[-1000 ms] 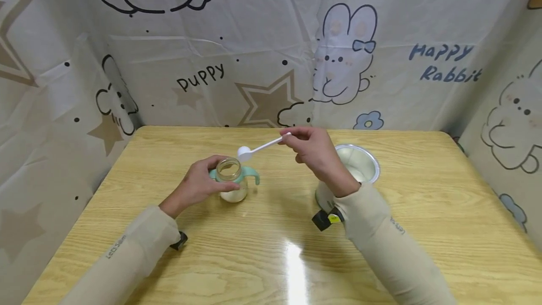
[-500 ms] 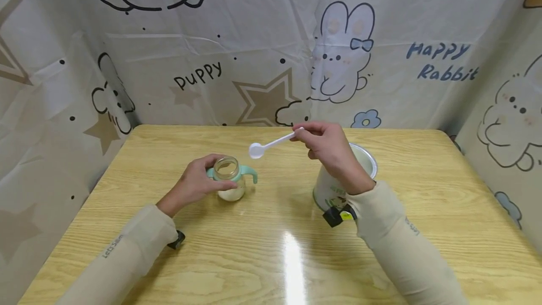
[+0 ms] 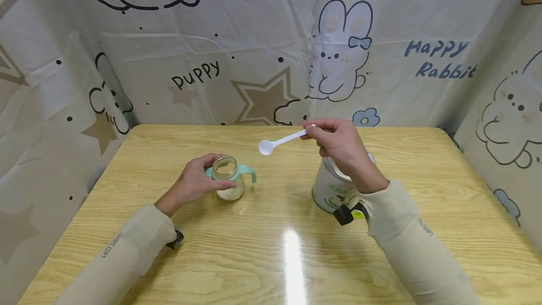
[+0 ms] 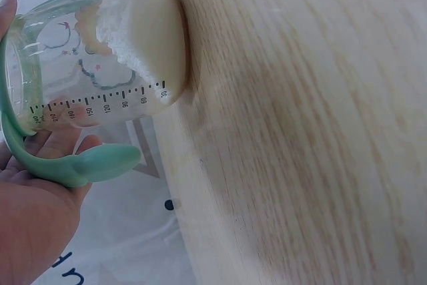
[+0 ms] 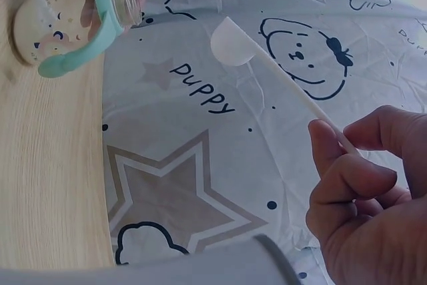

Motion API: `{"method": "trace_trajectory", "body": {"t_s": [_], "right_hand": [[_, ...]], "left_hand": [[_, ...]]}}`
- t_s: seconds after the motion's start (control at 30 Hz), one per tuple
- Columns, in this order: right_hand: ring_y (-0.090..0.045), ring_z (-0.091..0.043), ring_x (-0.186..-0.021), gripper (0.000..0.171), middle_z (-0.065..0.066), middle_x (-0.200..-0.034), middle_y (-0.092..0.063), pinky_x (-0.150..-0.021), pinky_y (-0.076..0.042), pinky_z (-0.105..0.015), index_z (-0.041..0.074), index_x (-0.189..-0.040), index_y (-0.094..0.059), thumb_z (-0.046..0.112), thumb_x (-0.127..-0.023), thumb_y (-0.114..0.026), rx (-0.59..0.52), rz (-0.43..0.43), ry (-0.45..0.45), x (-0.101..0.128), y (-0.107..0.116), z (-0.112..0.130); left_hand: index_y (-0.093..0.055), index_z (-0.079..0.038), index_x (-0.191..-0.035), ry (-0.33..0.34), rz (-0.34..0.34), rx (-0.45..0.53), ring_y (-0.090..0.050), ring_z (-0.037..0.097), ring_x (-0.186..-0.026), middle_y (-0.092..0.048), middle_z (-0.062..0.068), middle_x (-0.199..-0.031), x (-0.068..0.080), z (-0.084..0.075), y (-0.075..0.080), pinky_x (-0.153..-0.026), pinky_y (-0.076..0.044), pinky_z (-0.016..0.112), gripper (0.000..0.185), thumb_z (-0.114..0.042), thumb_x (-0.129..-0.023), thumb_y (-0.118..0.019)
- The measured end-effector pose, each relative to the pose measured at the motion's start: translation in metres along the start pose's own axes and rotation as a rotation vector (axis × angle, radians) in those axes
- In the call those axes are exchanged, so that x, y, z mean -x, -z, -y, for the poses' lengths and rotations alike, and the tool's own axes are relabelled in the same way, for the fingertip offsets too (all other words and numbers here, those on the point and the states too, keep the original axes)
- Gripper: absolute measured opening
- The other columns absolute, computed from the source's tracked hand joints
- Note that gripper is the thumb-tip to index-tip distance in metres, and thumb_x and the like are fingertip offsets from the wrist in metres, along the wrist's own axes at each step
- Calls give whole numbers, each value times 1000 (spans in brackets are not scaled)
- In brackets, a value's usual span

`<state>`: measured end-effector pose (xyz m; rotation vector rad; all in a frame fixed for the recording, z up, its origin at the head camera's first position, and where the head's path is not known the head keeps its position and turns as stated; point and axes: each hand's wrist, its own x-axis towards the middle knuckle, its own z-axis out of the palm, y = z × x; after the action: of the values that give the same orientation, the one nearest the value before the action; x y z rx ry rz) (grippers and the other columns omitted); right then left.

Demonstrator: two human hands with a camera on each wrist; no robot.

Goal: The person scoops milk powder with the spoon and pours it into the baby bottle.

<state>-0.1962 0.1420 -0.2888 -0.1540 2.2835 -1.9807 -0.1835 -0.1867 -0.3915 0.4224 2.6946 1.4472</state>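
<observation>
nearest to the camera, two beige sleeves (image 3: 127,253) come in from the lower edge over the glossy wooden tabletop (image 3: 271,258). a bit further, the left hand (image 3: 192,183) holds a small glass baby bottle (image 3: 227,178) that stands upright on the tabletop, left of the middle; the fingers curl around its neck and its mint green handle ring. the bottle has no cap and there is white powder in its bottom part. to the right stands a round tin can (image 3: 334,192), open at the top, and the right wrist partly covers it. above the can, the right hand (image 3: 338,142) pinches the end of a white plastic spoon (image 3: 281,141) between thumb and fingers. the spoon bowl points left and hangs in the air, between bottle and can. behind the tabletop hangs a cartoon curtain (image 3: 262,46) with a puppy and a rabbit.
</observation>
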Motion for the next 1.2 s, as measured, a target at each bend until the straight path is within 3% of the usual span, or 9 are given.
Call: {"method": "trace_trajectory", "body": {"t_s": [0.9, 1.0, 1.2], "right_hand": [[-36, -6, -57, 34, 8, -85, -70, -49, -35, -17, -5, -122, -60, 22, -102, -60, 87, -76, 4, 20, 59, -2], [-37, -6, -57, 27, 7, -84, -70, -48, -35, -18, -1, -117, -63, 21, -102, -61, 73, -83, 6, 23, 66, -3], [-37, -6, -56, 7, 4, -83, -71, -47, -35, -15, 19, -96, -72, 20, -99, -65, -3, -109, 3, 28, 77, -7]], "left_hand": [[-59, -6, -134, -14, 9, 11, -62, 32, -113, -66, 13, -124, 2, 0, 0, -93, -52, 47, 69, -24, -75, -91], [-59, -7, -134, -11, 10, 14, -62, 31, -113, -65, 13, -125, 2, 0, 0, -93, -51, 46, 69, -25, -75, -91], [-59, -7, -134, -13, 5, 5, -62, 30, -113, -66, 12, -125, 2, 0, 0, -93, -51, 46, 69, -24, -75, -90]]}}
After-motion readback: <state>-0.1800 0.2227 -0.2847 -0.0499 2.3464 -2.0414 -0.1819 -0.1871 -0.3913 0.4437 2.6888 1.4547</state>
